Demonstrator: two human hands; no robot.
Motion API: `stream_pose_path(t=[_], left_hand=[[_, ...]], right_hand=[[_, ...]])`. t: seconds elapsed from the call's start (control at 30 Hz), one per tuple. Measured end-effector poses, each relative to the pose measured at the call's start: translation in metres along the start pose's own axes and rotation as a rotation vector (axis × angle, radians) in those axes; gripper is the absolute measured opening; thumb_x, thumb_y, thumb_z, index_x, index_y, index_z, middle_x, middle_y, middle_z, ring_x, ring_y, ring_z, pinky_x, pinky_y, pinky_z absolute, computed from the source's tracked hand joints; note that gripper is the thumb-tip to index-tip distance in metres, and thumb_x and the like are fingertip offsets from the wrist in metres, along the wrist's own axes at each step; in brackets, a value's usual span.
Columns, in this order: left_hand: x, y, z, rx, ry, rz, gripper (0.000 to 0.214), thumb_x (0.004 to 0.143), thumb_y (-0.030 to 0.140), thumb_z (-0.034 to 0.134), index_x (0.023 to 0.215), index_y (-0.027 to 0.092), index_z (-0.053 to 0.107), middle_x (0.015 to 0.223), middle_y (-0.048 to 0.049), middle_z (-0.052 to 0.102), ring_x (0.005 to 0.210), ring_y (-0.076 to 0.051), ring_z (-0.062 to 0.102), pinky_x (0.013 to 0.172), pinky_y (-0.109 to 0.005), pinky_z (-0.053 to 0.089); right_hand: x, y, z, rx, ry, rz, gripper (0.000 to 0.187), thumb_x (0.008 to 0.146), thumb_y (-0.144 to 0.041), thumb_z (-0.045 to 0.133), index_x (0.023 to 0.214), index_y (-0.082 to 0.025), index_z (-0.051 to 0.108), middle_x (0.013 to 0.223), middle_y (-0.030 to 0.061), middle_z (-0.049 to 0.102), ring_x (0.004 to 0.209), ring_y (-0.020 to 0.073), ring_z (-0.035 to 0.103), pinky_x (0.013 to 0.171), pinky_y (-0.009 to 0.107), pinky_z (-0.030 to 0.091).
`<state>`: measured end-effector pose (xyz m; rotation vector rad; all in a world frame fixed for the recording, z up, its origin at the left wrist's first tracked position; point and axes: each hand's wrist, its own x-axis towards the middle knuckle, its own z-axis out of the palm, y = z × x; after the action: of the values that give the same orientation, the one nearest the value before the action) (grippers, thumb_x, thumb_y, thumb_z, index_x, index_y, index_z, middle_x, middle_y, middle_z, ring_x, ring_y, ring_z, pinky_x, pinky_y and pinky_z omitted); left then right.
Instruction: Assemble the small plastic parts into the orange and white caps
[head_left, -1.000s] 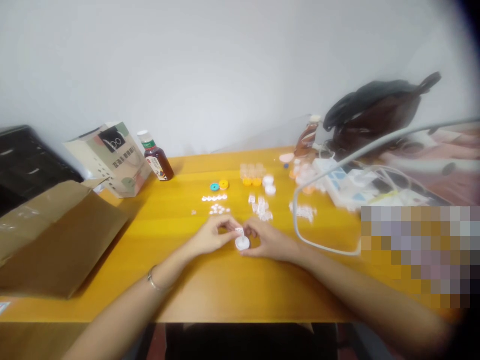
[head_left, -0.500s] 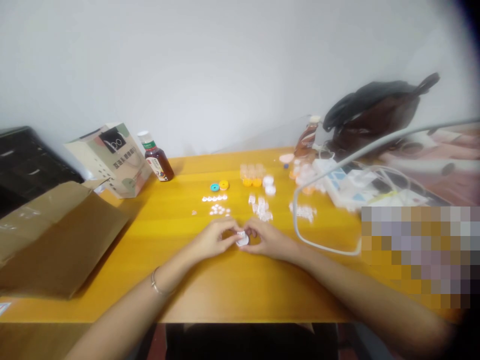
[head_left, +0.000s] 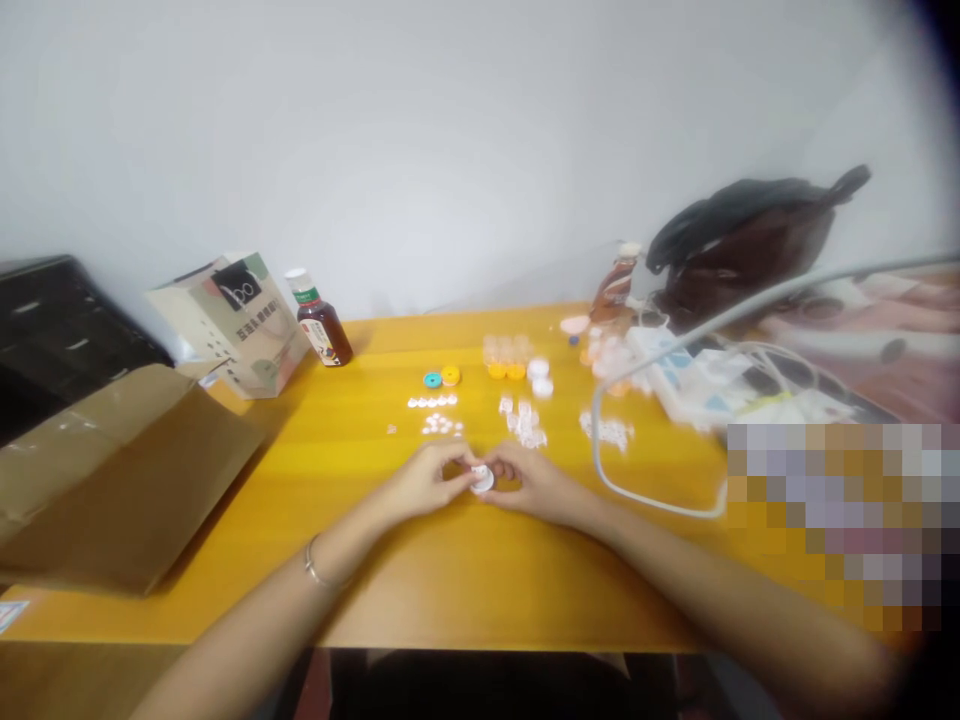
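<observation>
Between my two hands, near the middle of the table, is a small round white disc (head_left: pixel 482 480) with a small raised piece on top. The fingers of my left hand (head_left: pixel 435 478) pinch its left side. From the right, my right hand (head_left: pixel 534 482) grips the opposite edge. Just beyond my hands lie small white round pieces (head_left: pixel 441 425) and a row of white pieces (head_left: pixel 432 402). A teal disc (head_left: pixel 433 380) and a yellow disc (head_left: pixel 450 375) sit behind them. Small clear-white parts (head_left: pixel 523 422) form a pile past my right hand.
An open cardboard box (head_left: pixel 135 480) and a paper bag (head_left: pixel 259 325) stand at left beside a dark bottle (head_left: pixel 324 325). Yellow-based clear containers (head_left: pixel 506 358) and white caps (head_left: pixel 540 378) sit farther back. A white cable (head_left: pixel 600 440) loops at right near a black bag (head_left: pixel 750 240).
The view has shifted slightly, so the scene sits a little lower and to the right. Both hands keep hold of the white disc, with little visible change in their grip.
</observation>
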<state>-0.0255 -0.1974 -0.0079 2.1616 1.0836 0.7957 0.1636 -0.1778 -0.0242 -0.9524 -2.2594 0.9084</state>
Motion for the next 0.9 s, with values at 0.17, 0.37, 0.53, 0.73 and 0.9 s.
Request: stream_pose_path(t=[0.17, 0.37, 0.53, 0.73, 0.9], left_hand=[[0.000, 0.000, 0.000, -0.014, -0.013, 0.002, 0.015, 0.078, 0.028, 0.053, 0.079, 0.015, 0.060, 0.079, -0.0039, 0.063, 0.074, -0.014, 0.057, 0.070, -0.025, 0.042], [-0.001, 0.006, 0.002, -0.019, -0.020, 0.034, 0.012, 0.079, 0.026, 0.052, 0.077, 0.015, 0.058, 0.079, -0.0035, 0.062, 0.074, -0.013, 0.056, 0.070, -0.024, 0.042], [-0.001, 0.005, 0.005, -0.038, 0.080, 0.061, 0.012, 0.078, 0.027, 0.053, 0.080, 0.015, 0.058, 0.079, -0.0035, 0.061, 0.074, -0.014, 0.055, 0.071, -0.026, 0.042], [0.018, -0.005, -0.007, -0.173, 0.240, 0.001, 0.037, 0.077, 0.030, 0.055, 0.111, 0.018, 0.048, 0.097, -0.0077, 0.057, 0.086, -0.016, 0.055, 0.080, -0.029, 0.044], [0.085, -0.031, -0.026, 0.209, 0.261, 0.024, 0.039, 0.081, 0.026, 0.046, 0.120, 0.021, 0.046, 0.106, -0.0085, 0.054, 0.098, -0.019, 0.050, 0.090, -0.034, 0.038]], right_hand=[[0.000, 0.004, 0.005, -0.024, 0.029, 0.010, 0.024, 0.064, -0.033, 0.066, 0.082, -0.018, 0.058, 0.070, 0.0002, 0.053, 0.064, 0.0125, 0.047, 0.059, 0.025, 0.038], [0.000, 0.008, 0.008, -0.024, 0.053, -0.047, 0.020, 0.065, -0.030, 0.065, 0.080, -0.019, 0.057, 0.069, -0.0002, 0.051, 0.065, 0.0124, 0.046, 0.059, 0.026, 0.038], [0.000, 0.003, 0.005, 0.182, 0.037, 0.038, 0.025, 0.065, -0.033, 0.066, 0.082, -0.018, 0.056, 0.071, 0.0000, 0.056, 0.061, 0.0104, 0.048, 0.057, 0.025, 0.041], [0.003, -0.003, 0.004, 0.602, 0.005, 0.192, 0.035, 0.062, -0.036, 0.068, 0.086, -0.017, 0.051, 0.076, -0.0009, 0.058, 0.067, 0.0097, 0.055, 0.068, 0.028, 0.047], [0.004, -0.003, 0.002, 0.668, 0.011, 0.252, 0.039, 0.057, -0.036, 0.072, 0.084, -0.017, 0.052, 0.078, 0.0002, 0.060, 0.071, 0.0111, 0.058, 0.075, 0.031, 0.046]])
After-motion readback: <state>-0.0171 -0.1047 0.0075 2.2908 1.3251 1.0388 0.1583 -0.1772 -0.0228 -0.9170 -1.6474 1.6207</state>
